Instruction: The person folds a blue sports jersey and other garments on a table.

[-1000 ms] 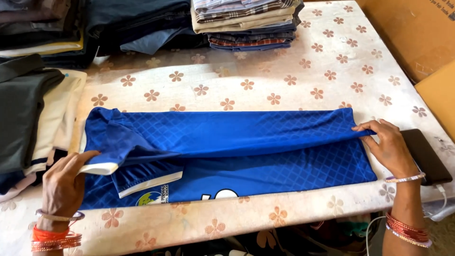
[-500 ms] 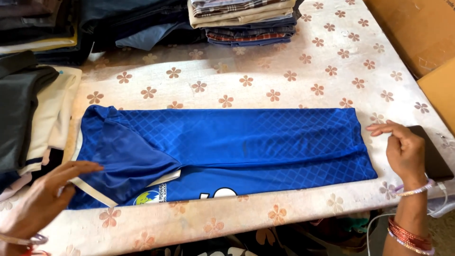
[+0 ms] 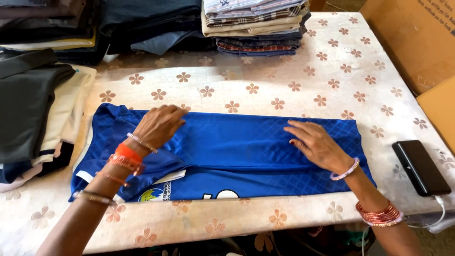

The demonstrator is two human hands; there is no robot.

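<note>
Both hands lie flat, fingers spread — left hand [image 3: 159, 125] and right hand [image 3: 318, 144] — on the folded blue patterned jersey [image 3: 246, 142] at the flowered tablecloth's [image 3: 265, 90] six o'clock edge; uneven pressure could ruck the fold.

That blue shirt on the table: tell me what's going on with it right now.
A person has the blue shirt laid flat and folded lengthwise on the flower-patterned table. The left hand presses on the sleeve end, the right hand lies flat on the other half. Stacks of folded clothes sit along the far edge, more clothes to the left, and a black phone lies at the right.
</note>
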